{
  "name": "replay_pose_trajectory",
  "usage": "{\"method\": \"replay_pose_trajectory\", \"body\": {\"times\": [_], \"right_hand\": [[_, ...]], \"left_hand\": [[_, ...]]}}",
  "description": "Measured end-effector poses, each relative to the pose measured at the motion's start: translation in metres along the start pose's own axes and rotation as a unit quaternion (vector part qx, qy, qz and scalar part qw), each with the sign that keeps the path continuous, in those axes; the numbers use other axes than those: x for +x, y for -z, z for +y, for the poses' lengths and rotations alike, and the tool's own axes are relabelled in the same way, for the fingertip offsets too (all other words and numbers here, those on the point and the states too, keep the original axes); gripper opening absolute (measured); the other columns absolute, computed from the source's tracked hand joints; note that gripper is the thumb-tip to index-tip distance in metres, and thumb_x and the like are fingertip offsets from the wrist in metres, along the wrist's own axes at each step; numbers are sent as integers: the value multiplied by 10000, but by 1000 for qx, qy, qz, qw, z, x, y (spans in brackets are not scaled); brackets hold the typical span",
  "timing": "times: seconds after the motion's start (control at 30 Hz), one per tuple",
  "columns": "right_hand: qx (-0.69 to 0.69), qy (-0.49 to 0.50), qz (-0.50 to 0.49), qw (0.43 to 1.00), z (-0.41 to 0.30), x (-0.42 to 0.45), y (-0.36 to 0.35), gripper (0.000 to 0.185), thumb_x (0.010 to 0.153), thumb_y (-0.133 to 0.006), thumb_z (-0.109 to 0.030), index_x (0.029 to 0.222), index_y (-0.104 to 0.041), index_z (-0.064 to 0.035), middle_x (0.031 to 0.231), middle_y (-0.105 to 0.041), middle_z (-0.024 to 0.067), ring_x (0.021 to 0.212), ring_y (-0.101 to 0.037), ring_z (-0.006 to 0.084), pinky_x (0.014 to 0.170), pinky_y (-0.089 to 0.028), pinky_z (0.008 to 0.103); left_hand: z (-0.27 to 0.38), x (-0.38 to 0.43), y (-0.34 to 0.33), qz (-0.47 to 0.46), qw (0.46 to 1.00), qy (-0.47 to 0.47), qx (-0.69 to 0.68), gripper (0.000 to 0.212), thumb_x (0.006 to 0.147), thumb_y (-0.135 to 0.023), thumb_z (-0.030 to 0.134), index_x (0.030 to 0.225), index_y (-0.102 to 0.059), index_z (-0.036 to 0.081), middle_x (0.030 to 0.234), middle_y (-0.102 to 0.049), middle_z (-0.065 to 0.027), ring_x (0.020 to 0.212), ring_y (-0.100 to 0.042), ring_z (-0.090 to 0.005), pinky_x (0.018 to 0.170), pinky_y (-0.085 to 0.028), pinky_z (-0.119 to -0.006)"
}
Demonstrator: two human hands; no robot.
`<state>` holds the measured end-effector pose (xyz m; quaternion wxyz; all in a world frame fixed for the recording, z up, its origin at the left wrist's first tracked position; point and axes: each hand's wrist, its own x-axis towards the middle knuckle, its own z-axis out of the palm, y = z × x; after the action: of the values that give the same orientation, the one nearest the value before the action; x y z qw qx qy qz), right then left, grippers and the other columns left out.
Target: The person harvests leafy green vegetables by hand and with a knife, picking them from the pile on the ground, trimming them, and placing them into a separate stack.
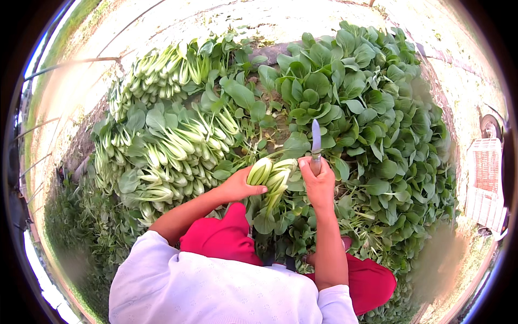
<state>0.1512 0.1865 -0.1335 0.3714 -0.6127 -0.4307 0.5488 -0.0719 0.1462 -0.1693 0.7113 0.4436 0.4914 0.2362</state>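
Observation:
My left hand (242,184) is closed around a few heads of bok choy (276,180), their pale stem bases turned up and their leaves hanging toward my knees. Just right of them, my right hand (317,178) grips a knife (316,137) by its handle. The blade points up and away from me, apart from the held stems. To the left lies a broad pile of cut bok choy (178,158), white-green stalks facing me. On the right, leafy bok choy plants (356,93) stand densely in the bed.
A second pile of cut bok choy (162,77) lies farther back on the left. Bare soil (277,121) and loose leaves run between piles and plants. At far right stands a plastic crate (485,182) near a wheel (490,125). Low greenery (89,231) spreads at lower left.

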Motion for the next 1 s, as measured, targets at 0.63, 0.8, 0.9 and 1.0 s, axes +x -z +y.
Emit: {"method": "replay_pose_trajectory", "body": {"times": [0.63,0.8,0.9,1.0], "right_hand": [[-258,-92,81,958,133,-21,84,357,820,-665,-357,921,-566,-30,776,-631,222,744,-608,421,661,-468,474],[-357,-34,2,934,53,3,129,360,826,-659,-360,1000,-548,-64,873,-656,173,846,-631,360,731,-482,459],[-452,32,-35,891,4,4,194,339,825,-662,-339,992,-543,-69,892,-654,147,874,-629,340,741,-489,449],[-498,38,-2,866,-39,-38,280,352,822,-660,-331,1037,-554,-74,891,-656,136,883,-627,335,743,-489,447]], "left_hand": [[37,70,162,-71,577,36,813,642,717,-550,-21,1330,-477,156,1362,-474,-51,1345,-336,-254,1143,-181,-480],[75,66,118,16,601,-74,796,609,720,-516,-34,1305,-486,133,1326,-498,-84,1301,-386,-284,1129,-199,-487],[96,59,80,28,609,-108,785,582,728,-518,-29,1286,-493,132,1278,-524,-88,1260,-427,-273,1129,-187,-498],[116,47,28,13,613,-121,780,557,740,-522,-17,1275,-499,135,1230,-551,-77,1224,-462,-250,1132,-166,-511]]}}
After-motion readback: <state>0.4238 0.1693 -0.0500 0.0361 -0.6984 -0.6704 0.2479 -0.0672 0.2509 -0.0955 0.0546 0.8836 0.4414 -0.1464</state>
